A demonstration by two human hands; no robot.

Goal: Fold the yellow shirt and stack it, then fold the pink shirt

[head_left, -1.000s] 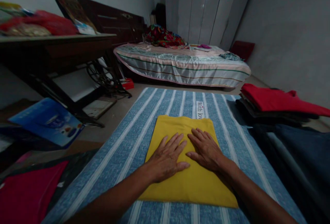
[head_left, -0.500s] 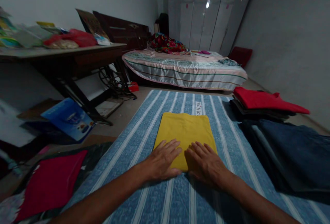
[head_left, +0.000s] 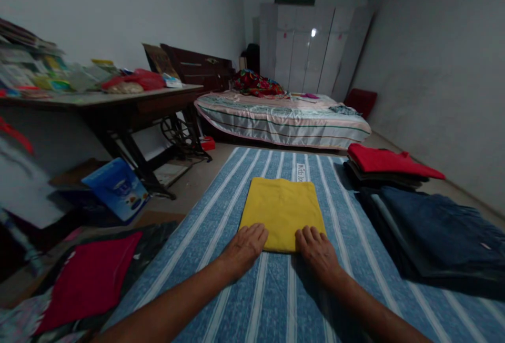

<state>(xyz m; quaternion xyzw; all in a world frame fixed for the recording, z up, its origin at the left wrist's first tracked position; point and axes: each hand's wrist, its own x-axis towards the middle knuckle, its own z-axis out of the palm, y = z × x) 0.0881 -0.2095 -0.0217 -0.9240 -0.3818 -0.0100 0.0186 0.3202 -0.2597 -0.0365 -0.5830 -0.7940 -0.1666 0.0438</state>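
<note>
A folded yellow cloth (head_left: 282, 206) lies flat on a blue striped mat (head_left: 355, 259). My left hand (head_left: 244, 245) rests at the cloth's near left corner, and its fingers curl over the near edge. My right hand (head_left: 317, 248) sits at the near right corner with its fingers curled on the same edge. Both forearms reach in from the bottom of the view. The fingertips are partly hidden by the cloth edge.
To the right of the mat lie dark blue fabric (head_left: 430, 222) and a stack topped by a red garment (head_left: 386, 161). A red cloth (head_left: 90, 280) lies at the near left. A cluttered table (head_left: 118, 101), a blue box (head_left: 116, 188) and a bed (head_left: 284, 117) stand beyond.
Both hands slid from the middle of the yellow cloth back to its near edge, and their flat fingers curled. The view tilted upward, showing more of the room.
</note>
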